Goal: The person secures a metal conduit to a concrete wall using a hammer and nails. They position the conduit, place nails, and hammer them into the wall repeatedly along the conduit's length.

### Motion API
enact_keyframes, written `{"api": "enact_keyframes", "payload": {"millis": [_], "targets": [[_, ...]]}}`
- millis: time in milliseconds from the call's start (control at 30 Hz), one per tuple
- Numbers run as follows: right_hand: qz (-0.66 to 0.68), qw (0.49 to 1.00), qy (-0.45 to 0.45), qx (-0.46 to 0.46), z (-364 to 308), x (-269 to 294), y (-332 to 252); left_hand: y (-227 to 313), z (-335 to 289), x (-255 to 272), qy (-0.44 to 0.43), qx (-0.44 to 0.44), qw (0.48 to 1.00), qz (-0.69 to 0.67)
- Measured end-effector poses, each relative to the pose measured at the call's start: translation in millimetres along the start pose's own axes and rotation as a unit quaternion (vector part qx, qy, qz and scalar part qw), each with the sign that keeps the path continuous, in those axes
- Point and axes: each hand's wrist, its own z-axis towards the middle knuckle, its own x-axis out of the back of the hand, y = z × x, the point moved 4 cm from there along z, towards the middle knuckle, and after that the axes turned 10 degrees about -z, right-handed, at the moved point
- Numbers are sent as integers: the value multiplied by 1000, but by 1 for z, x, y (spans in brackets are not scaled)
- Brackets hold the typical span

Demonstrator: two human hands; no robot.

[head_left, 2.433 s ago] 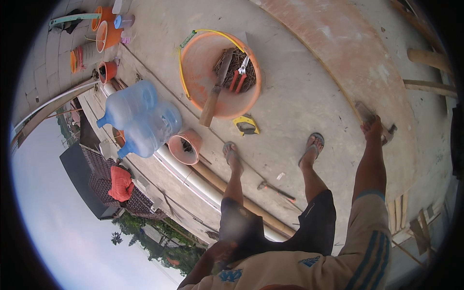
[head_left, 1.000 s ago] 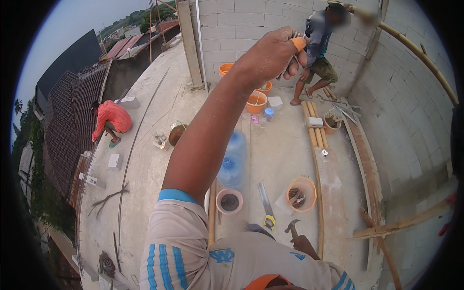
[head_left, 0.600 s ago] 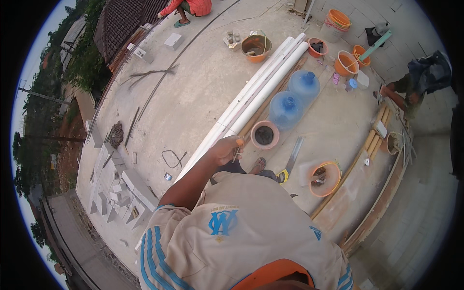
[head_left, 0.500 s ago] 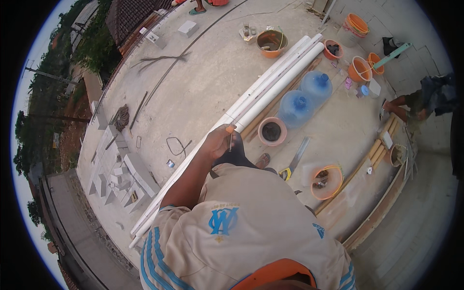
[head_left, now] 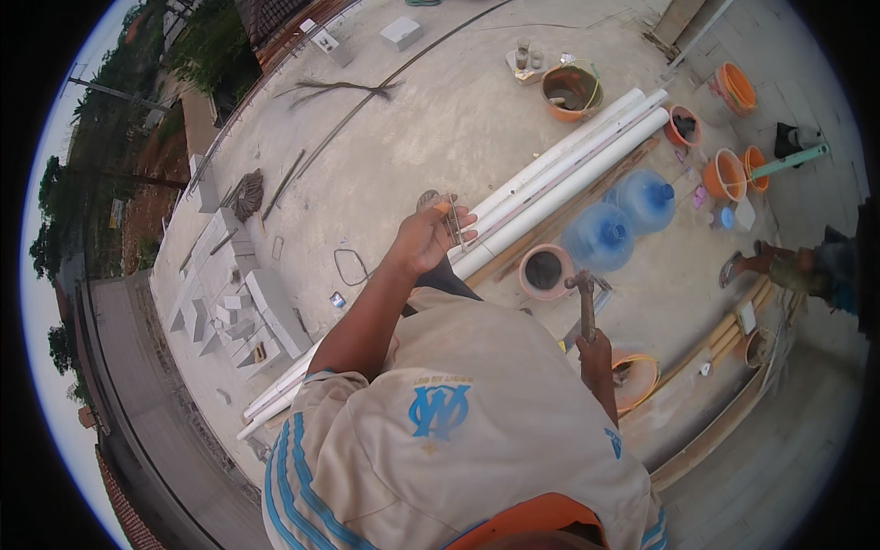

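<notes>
My left hand [head_left: 423, 240] is held out above the near side of the white pipes, palm partly turned up. Long thin metal nails [head_left: 456, 225] lie across its fingers, pinned by the thumb; their exact number cannot be made out. In my right hand [head_left: 596, 356], at the right of my body, a hammer [head_left: 587, 302] stands head up, the fingers wrapped round its handle. The white pipes [head_left: 541, 174] run diagonally over the concrete floor past my legs. Partly hidden behind the hammer is a handsaw [head_left: 601, 299].
Blue water jugs [head_left: 598, 236] and a pink bucket [head_left: 544, 271] stand right of the pipes. An orange-rimmed tub [head_left: 637, 383] is beside my right forearm. Pale blocks [head_left: 266, 307] lie at left. Another person's legs [head_left: 765, 261] show at far right, near bamboo poles [head_left: 724, 341].
My right hand has come into view with the hammer. My left hand has moved slightly up and right, its fingers opening out around the nails. The view has shifted.
</notes>
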Motion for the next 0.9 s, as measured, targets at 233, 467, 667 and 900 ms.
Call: {"api": "enact_keyframes", "payload": {"millis": [233, 467, 667, 900], "targets": [[63, 975, 127, 171, 109, -29, -325, 112, 174, 18, -26, 78, 996, 37], [-29, 985, 53, 162, 184, -79, -603, 221, 301, 26, 21, 148, 988, 36], [-75, 952, 115, 275, 278, -104, -701, 292, 372, 13, 9, 99, 995, -20], [-96, 960, 58, 258, 418, -90, -801, 374, 525, 4, 23, 116, 992, -33]]}}
